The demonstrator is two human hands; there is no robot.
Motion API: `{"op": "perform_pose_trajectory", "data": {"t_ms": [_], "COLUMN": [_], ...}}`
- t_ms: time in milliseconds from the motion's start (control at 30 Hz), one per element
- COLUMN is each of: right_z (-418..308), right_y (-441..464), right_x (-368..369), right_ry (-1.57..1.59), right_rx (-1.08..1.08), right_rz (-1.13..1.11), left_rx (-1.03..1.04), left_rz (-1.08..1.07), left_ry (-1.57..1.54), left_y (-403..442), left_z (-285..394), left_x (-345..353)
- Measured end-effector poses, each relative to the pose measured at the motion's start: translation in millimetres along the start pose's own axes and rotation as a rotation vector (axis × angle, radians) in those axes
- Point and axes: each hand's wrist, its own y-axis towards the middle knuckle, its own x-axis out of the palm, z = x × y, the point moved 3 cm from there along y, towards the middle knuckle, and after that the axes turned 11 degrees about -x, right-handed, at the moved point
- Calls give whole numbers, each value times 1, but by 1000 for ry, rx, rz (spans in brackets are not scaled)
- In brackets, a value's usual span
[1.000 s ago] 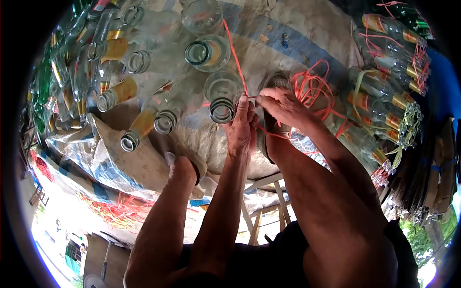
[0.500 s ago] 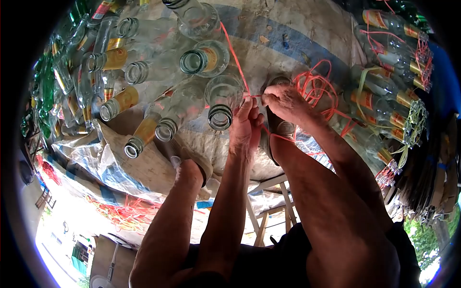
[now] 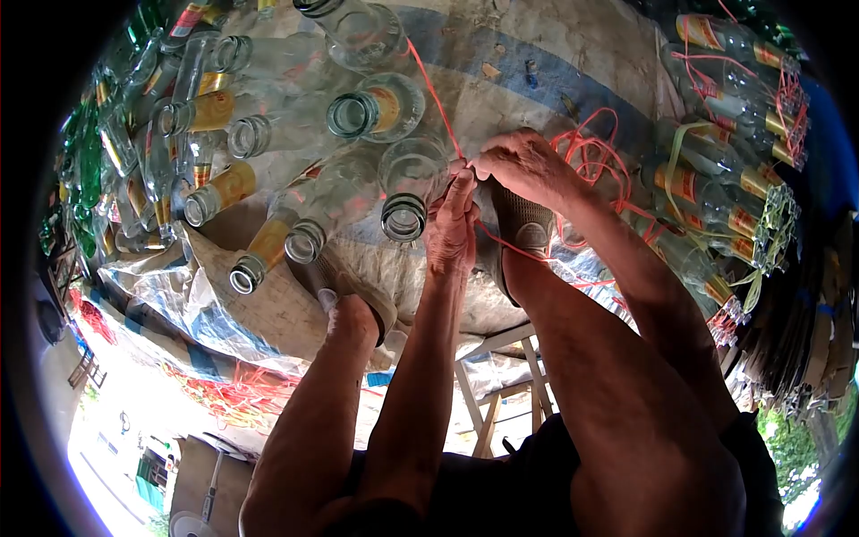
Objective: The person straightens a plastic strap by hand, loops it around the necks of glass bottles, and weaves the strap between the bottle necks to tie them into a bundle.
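Observation:
My left hand (image 3: 452, 224) is closed, pinching a strand of red plastic string (image 3: 432, 92) beside the mouth of a clear glass bottle (image 3: 404, 215). Almost touching its fingertips, my right hand (image 3: 528, 167) is closed in a pinch on the same string. The strand runs up from my fingers along the right side of several standing clear bottles. A loose tangle of red string (image 3: 608, 170) lies just right of my right hand, and one length trails down past my right leg. Whether a knot sits between the fingertips is hidden.
More clear bottles with yellow labels (image 3: 234, 183) lie and stand to the left, green bottles (image 3: 85, 179) beyond them. Bottles bundled with string (image 3: 747, 192) are on the right. A worn tarp (image 3: 510, 76) covers the ground. My shoes (image 3: 523, 219) rest close to the hands.
Both hands have moved slightly upward, and the right hand has come closer to the left fingertips. The nearest bottles have shifted a little to the left in view.

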Motion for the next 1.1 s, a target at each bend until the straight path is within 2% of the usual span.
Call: {"op": "perform_pose_trajectory", "data": {"t_ms": [100,200,300,400,433,533,633,833,1033,1100], "right_z": [-10,0,6,-11,-2,0,6,14,12,15], "right_y": [14,20,25,18,17,17,15,12,17,18], "right_x": [-4,4,4,-19,-12,-3,6,14,14,10], "right_ry": [-154,-11,77,896,861,1068,1141,1232,1210,1007], "right_rx": [-299,-205,-347,494,535,571,648,589,538,521], "right_rz": [113,96,218,131,171,206,176,159,95,-2], "left_rx": [-3,-1,-59,-126,-150,-220,-256,-331,-389,-407], "left_rz": [24,24,17,-13,-13,-41,-60,-79,-96,-114], "left_ry": [20,4,-32,-73,-75,-121,-181,-243,-258,-253], "left_y": [-1,-2,-2,0,1,4,4,9,17,19], "left_z": [1,2,2,1,1,2,2,4,4,3], "left_x": [1,4,6,5,5,7,8,10,5,2]}}
